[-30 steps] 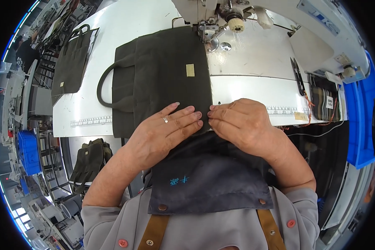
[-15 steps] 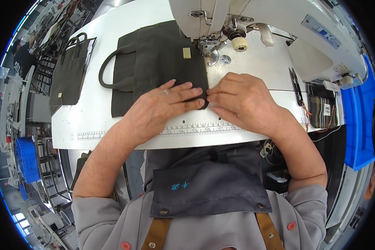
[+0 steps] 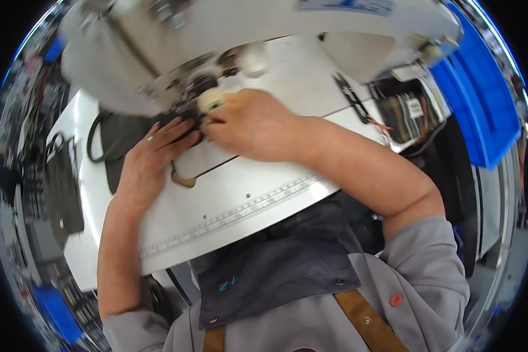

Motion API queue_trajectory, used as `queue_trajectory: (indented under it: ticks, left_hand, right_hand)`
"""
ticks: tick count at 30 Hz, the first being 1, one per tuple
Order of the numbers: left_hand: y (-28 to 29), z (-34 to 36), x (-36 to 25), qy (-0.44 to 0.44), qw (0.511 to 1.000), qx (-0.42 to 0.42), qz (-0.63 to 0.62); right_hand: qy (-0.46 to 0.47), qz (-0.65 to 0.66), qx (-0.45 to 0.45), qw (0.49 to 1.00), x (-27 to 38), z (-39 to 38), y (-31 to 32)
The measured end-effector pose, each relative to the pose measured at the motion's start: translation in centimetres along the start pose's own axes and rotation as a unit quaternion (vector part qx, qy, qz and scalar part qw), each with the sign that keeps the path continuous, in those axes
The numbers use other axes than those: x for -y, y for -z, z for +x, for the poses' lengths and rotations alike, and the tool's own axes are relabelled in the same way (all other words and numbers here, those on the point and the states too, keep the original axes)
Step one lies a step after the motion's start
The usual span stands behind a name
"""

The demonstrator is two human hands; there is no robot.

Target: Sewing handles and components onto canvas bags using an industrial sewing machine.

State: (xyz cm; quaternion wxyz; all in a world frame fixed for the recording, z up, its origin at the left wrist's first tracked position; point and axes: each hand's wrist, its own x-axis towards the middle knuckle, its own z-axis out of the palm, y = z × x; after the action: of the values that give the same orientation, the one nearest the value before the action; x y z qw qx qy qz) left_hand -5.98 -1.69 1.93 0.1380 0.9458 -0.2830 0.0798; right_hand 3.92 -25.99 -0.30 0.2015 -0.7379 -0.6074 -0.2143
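A dark grey-green cloth bag [image 3: 123, 134] with a looped handle lies beneath the sewing machine [image 3: 229, 26], whose head hides much of it. My left hand [image 3: 149, 158] rests on the bag's near part, fingers stretched out and a ring on one of them. Close by the needle area, my right hand [image 3: 246, 126] has its fingers curled and pinched at the bag's right edge. Its fingertips are partly hidden and blurred. A pale round knob [image 3: 210, 100] on the machine sits just beyond those fingers.
Another dark bag [image 3: 64, 196] lies at the table's left. A ruler strip [image 3: 240, 209] runs along the white table's [image 3: 211, 202] front edge. To the right are black scissors [image 3: 353, 100], a striped cloth pouch [image 3: 398, 108] and a blue bin [image 3: 481, 100].
The view has swung, so the table now appears tilted. Both hands have moved with the bag farther in under the machine head, and the right fingers are now beside the needle area.
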Motion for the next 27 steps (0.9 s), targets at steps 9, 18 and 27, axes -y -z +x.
queue_trajectory:
  ticks: [9,18,27]
  left_hand:
    - [-0.7,1.3,0.2,-0.002,0.998,-0.053,0.029]
    - [-0.9,1.5,1.3,0.033,0.998,-0.042,-0.042]
    - [-0.9,1.3,0.5,0.080,0.996,-0.036,-0.024]
  right_hand:
    - [-0.049,-0.027,-0.003,0.998,0.2,-0.5,-0.7]
    - [-0.064,-0.030,-0.003,0.997,0.2,-0.5,-0.9]
    - [-0.088,0.026,-0.019,0.996,0.2,-0.6,-1.1]
